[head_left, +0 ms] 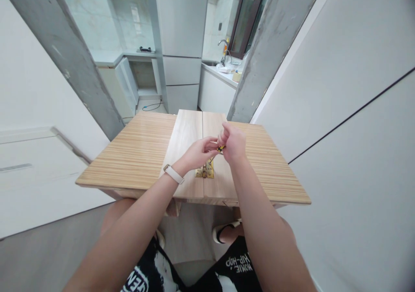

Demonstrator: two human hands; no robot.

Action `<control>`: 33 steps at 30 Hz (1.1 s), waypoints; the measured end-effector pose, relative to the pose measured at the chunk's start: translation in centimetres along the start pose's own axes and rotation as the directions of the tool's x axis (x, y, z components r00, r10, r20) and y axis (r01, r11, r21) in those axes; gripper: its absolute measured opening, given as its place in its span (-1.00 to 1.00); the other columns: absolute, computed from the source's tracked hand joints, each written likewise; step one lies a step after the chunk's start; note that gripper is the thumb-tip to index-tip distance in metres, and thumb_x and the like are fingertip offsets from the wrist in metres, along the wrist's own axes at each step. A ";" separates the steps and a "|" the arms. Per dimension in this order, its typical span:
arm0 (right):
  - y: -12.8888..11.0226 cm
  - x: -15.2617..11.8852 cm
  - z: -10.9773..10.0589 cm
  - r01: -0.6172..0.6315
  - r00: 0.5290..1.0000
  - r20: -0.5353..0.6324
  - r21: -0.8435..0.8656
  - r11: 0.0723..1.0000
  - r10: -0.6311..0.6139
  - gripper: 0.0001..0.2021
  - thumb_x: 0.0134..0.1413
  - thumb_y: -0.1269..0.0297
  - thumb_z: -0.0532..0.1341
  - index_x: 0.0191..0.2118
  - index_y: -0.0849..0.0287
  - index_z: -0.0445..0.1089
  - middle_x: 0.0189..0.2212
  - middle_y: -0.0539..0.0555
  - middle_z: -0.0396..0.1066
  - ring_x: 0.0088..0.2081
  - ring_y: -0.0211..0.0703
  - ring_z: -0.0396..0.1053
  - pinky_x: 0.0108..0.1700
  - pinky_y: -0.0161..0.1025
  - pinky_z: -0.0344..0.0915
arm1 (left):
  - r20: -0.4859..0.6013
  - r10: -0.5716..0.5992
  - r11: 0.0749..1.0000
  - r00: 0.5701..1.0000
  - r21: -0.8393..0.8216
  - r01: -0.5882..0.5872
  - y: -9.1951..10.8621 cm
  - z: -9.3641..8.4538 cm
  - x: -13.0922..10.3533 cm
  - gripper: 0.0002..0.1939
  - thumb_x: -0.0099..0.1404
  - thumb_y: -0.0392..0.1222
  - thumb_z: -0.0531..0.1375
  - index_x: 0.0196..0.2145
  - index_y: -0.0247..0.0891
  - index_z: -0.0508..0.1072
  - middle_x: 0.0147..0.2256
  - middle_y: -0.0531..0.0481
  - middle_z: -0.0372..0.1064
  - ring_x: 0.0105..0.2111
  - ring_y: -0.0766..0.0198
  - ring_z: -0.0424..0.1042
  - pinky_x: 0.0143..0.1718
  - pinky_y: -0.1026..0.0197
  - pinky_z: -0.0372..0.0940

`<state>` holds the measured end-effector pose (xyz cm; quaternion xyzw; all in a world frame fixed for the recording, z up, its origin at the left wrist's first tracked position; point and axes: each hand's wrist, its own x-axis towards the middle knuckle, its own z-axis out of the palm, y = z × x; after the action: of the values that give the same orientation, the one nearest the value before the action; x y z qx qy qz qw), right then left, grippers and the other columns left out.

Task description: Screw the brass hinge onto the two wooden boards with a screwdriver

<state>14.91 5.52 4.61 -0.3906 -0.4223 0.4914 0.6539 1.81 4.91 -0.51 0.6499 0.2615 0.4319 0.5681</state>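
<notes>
Head view — clasping a screwdriver (pixel 221 149) with left hand (pixel 198 152) and right hand (pixel 234 143) together, seemingly fastening the hinge (pixel 210 170) — calls for steady turning.

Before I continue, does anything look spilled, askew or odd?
No spill shows around the hinge. Beyond the table, a cabinet door stands open and a cable lies loose on the floor, which looks untidy.

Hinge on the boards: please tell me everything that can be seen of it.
The hinge looks like shiny golden metal, with two leaves joined by a central barrel. It lies opened flat, spanning the joint between two pale boards. A black-and-yellow screwdriver slants towards its right leaf; contact is unclear.
</notes>
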 end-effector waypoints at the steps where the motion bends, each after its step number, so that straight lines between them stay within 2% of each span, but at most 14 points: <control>1: -0.4 0.1 -0.5 -0.026 0.993 0.115 0.014 1.000 0.024 -0.44 0.04 0.09 0.32 -0.68 0.03 -0.09 -0.76 -0.17 -0.12 -0.68 -0.34 -0.15 -0.59 -0.22 -0.13 | 0.024 0.008 1.000 1.000 -0.009 -0.007 0.1 0.0 0.1 -0.65 0.27 -0.40 0.27 0.02 -0.31 0.45 -0.09 -0.19 0.60 -0.06 0.18 0.59 0.06 0.10 0.42; 4: -1.2 0.3 -1.6 -0.119 0.905 0.409 -0.014 0.993 0.114 -0.40 0.03 0.08 0.35 -0.71 0.04 -0.10 -0.78 -0.17 -0.13 -0.68 -0.37 -0.18 -0.57 -0.23 -0.15 | 0.088 0.043 0.999 0.995 -0.003 -0.043 0.3 0.0 0.5 -0.68 0.29 -0.38 0.26 0.00 -0.32 0.45 -0.10 -0.16 0.60 -0.07 0.17 0.60 -0.02 0.15 0.43; 6: -1.3 0.3 -1.9 -0.146 0.866 0.479 -0.035 0.989 0.145 -0.40 0.06 0.06 0.34 -0.71 0.04 -0.08 -0.79 -0.16 -0.11 -0.68 -0.37 -0.17 -0.57 -0.24 -0.14 | 0.086 0.053 0.999 0.995 0.006 -0.053 0.3 0.0 0.7 -0.74 0.29 -0.36 0.27 -0.05 -0.33 0.46 -0.13 -0.15 0.60 -0.09 0.15 0.61 -0.05 0.17 0.44; 7: -1.3 0.3 -1.9 -0.133 0.870 0.473 -0.038 0.990 0.135 -0.42 0.08 0.06 0.33 -0.71 0.05 -0.05 -0.79 -0.15 -0.08 -0.68 -0.36 -0.14 -0.56 -0.24 -0.12 | 0.072 0.052 0.999 0.996 0.009 -0.052 0.3 -0.1 0.7 -0.76 0.29 -0.34 0.28 -0.07 -0.33 0.46 -0.14 -0.15 0.60 -0.09 0.14 0.62 -0.04 0.16 0.44; 9: -1.0 -0.1 -1.7 -0.056 0.913 0.402 -0.047 0.997 0.070 -0.47 0.10 0.05 0.33 -0.69 0.07 0.06 -0.75 -0.12 0.03 -0.65 -0.33 -0.03 -0.54 -0.25 -0.05 | 0.040 0.039 0.999 0.998 0.004 -0.039 0.3 -0.1 0.7 -0.76 0.27 -0.32 0.32 -0.10 -0.32 0.45 -0.17 -0.15 0.61 -0.12 0.13 0.63 -0.01 0.11 0.46; 12: -0.4 -1.2 -1.0 0.101 0.976 0.201 -0.081 0.992 -0.084 -0.61 0.11 0.08 0.34 -0.60 0.10 0.24 -0.63 -0.07 0.25 -0.54 -0.28 0.18 -0.44 -0.27 0.14 | -0.018 -0.008 1.000 1.000 -0.024 0.007 0.0 0.0 0.5 -0.66 0.21 -0.29 0.39 -0.08 -0.30 0.44 -0.22 -0.14 0.63 -0.17 0.10 0.65 -0.02 0.05 0.49; 15: -0.1 -2.5 0.2 0.164 0.983 -0.064 -0.110 0.980 -0.172 -0.75 0.09 0.16 0.33 -0.49 0.10 0.30 -0.52 -0.06 0.33 -0.44 -0.26 0.25 -0.35 -0.28 0.22 | -0.091 0.002 1.000 0.996 -0.014 -0.003 -0.3 0.4 0.3 -0.68 0.18 -0.28 0.40 -0.12 -0.32 0.48 -0.23 -0.15 0.63 -0.18 0.12 0.64 -0.05 0.07 0.50; 18: 0.3 -3.3 1.4 0.143 0.958 -0.234 -0.123 0.982 -0.169 -0.77 0.05 0.19 0.35 -0.44 0.07 0.28 -0.51 -0.08 0.29 -0.44 -0.26 0.23 -0.39 -0.28 0.20 | -0.143 0.083 0.993 0.986 0.091 -0.070 -0.6 0.9 0.1 -0.82 0.16 -0.33 0.36 -0.26 -0.33 0.49 -0.26 -0.09 0.60 -0.24 0.20 0.61 -0.14 0.18 0.48; 20: 0.5 -3.4 1.9 0.103 0.953 -0.274 -0.109 0.989 -0.129 -0.70 0.06 0.16 0.35 -0.47 0.05 0.20 -0.57 -0.11 0.20 -0.49 -0.26 0.15 -0.44 -0.27 0.15 | -0.175 0.101 0.983 0.979 0.170 -0.071 -0.6 1.2 -0.1 -0.86 0.15 -0.36 0.32 -0.31 -0.31 0.44 -0.28 -0.03 0.56 -0.32 0.27 0.58 -0.26 0.26 0.44; 23: 0.8 -2.8 2.0 0.050 0.960 -0.271 -0.097 0.994 -0.074 -0.55 0.12 0.06 0.32 -0.56 0.03 0.05 -0.66 -0.13 0.03 -0.58 -0.27 0.02 -0.53 -0.23 0.02 | -0.212 0.102 0.968 0.972 0.245 -0.048 -0.4 1.3 -0.2 -0.81 0.12 -0.39 0.30 -0.33 -0.28 0.37 -0.30 0.03 0.49 -0.40 0.35 0.52 -0.39 0.34 0.35; 25: 0.8 -2.1 1.6 0.047 0.976 -0.208 -0.110 0.993 -0.070 -0.49 0.14 0.03 0.31 -0.61 0.03 0.01 -0.71 -0.13 -0.01 -0.62 -0.28 -0.03 -0.56 -0.21 -0.05 | -0.191 0.091 0.970 0.977 0.240 -0.044 -0.2 1.0 -0.2 -0.70 0.09 -0.40 0.34 -0.24 -0.26 0.37 -0.29 0.04 0.47 -0.39 0.35 0.52 -0.40 0.35 0.33; 28: 0.2 -1.0 0.6 0.024 0.998 0.067 -0.078 0.997 -0.018 -0.45 0.12 0.02 0.33 -0.68 0.03 0.01 -0.75 -0.13 -0.03 -0.66 -0.32 -0.08 -0.58 -0.21 -0.11 | -0.086 0.072 0.992 0.994 0.114 -0.062 0.0 0.3 -0.2 -0.47 0.14 -0.35 0.37 0.04 -0.22 0.32 -0.19 -0.03 0.53 -0.26 0.27 0.58 -0.24 0.27 0.41; 31: -0.8 -0.2 -0.4 -0.060 0.924 0.376 -0.028 0.998 0.066 -0.40 0.07 0.01 0.37 -0.71 0.04 -0.02 -0.76 -0.16 -0.08 -0.67 -0.37 -0.15 -0.57 -0.23 -0.16 | 0.019 0.080 0.997 0.997 0.010 -0.080 0.1 0.0 -0.1 -0.51 0.29 -0.33 0.27 0.15 -0.25 0.30 -0.10 -0.14 0.56 -0.08 0.20 0.59 -0.03 0.17 0.42; 33: -1.4 0.1 -0.9 -0.111 0.866 0.486 -0.044 0.993 0.118 -0.37 0.05 -0.01 0.39 -0.71 0.05 -0.05 -0.77 -0.17 -0.10 -0.67 -0.38 -0.18 -0.56 -0.23 -0.18 | 0.035 0.081 0.996 0.996 0.024 -0.081 -0.1 -0.1 -0.1 -0.60 0.31 -0.35 0.24 0.10 -0.29 0.37 -0.08 -0.17 0.57 -0.05 0.17 0.58 -0.01 0.16 0.42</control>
<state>16.17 5.23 5.62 -0.2833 -0.5530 0.6086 0.4934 1.72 4.90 -0.59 0.6744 0.2305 0.4399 0.5463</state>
